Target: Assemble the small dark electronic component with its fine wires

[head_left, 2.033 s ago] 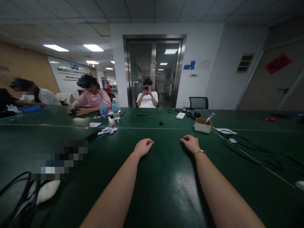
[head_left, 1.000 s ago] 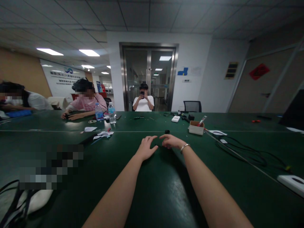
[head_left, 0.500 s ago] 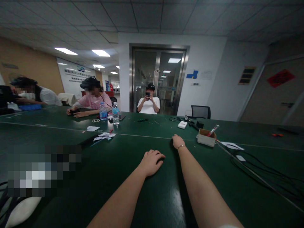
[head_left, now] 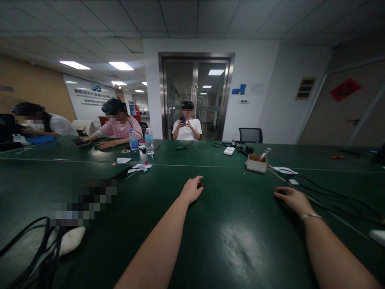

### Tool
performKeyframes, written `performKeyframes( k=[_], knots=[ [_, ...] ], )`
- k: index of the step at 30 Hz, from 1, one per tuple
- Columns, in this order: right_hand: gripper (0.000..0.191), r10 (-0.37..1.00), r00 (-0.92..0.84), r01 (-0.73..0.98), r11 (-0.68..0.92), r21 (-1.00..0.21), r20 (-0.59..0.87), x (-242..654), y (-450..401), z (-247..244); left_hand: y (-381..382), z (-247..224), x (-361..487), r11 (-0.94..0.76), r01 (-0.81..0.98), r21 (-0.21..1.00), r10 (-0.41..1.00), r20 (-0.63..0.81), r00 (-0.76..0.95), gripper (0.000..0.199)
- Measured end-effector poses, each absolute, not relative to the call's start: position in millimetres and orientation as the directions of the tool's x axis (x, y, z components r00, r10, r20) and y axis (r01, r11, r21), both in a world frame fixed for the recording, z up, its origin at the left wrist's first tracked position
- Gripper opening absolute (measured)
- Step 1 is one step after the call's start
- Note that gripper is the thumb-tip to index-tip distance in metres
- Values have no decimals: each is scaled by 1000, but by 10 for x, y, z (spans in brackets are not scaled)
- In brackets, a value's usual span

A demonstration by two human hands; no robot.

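My left hand (head_left: 192, 190) is over the middle of the green table (head_left: 186, 228), its fingers curled. A small dark thing (head_left: 201, 185) shows between the index finger and the thumb, too small to make out. Off to the right, my right hand (head_left: 291, 199) is low over the tabletop with its fingers stretched out and nothing visible in them. A bracelet (head_left: 313, 216) circles that wrist. Nearest to the right hand are black cables (head_left: 329, 193) and a small white piece (head_left: 293, 182).
Beyond the right hand stands a small open box (head_left: 256, 164) holding a clear tube. Two water bottles (head_left: 149, 141) and crumpled paper (head_left: 140, 167) are at left, with cables (head_left: 45, 237) and a white object (head_left: 72, 241) nearer. Several people sit around the table; one (head_left: 187, 127) holds a phone.
My right hand has swung from the table's centre out to the right. My left hand has moved slightly forward and curled, and a small dark thing now shows at its fingers.
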State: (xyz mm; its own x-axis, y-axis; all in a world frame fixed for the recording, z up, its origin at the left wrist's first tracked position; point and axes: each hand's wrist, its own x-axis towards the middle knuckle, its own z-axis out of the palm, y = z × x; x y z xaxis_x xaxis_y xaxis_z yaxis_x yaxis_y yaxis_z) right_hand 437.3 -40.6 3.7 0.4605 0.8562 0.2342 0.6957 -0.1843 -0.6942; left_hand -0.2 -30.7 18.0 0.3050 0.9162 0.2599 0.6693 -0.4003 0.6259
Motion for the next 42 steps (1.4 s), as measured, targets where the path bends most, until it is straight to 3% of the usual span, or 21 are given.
performKeyframes(
  k=[4,7,9,13,15,19,23,28,32,42],
  knots=[
    [43,943,267,644,-19,-765,201,3712,-416,244,-313,162,-6,-376,622,687,925,241,292,55],
    [50,858,269,822,33,-569,439,3089,-343,466,-279,141,6,-366,588,721,929,241,282,58],
    [38,840,72,874,207,-440,538,2640,-305,551,-250,118,19,-356,561,747,932,242,269,61],
    [39,921,-251,784,373,-496,297,1810,-267,434,-199,59,35,-350,506,788,936,271,225,70],
    [31,906,-326,728,424,-539,272,1545,-262,309,-175,36,29,-352,496,794,936,281,214,71],
    [24,918,-226,753,376,-540,325,1506,-271,244,-144,17,7,-368,445,817,925,275,261,72],
    [26,931,-79,804,270,-530,355,2131,-285,479,-168,34,-9,-362,462,810,925,253,282,63],
    [23,850,296,867,-48,-496,436,3244,-359,630,-233,78,-57,-379,530,758,918,237,318,47],
    [32,910,301,785,-68,-616,284,3612,-457,477,-242,88,-60,-398,541,741,910,242,337,41],
    [34,950,280,635,-77,-769,136,3666,-507,432,-230,98,-51,-396,526,753,910,242,338,37]
  ],
)
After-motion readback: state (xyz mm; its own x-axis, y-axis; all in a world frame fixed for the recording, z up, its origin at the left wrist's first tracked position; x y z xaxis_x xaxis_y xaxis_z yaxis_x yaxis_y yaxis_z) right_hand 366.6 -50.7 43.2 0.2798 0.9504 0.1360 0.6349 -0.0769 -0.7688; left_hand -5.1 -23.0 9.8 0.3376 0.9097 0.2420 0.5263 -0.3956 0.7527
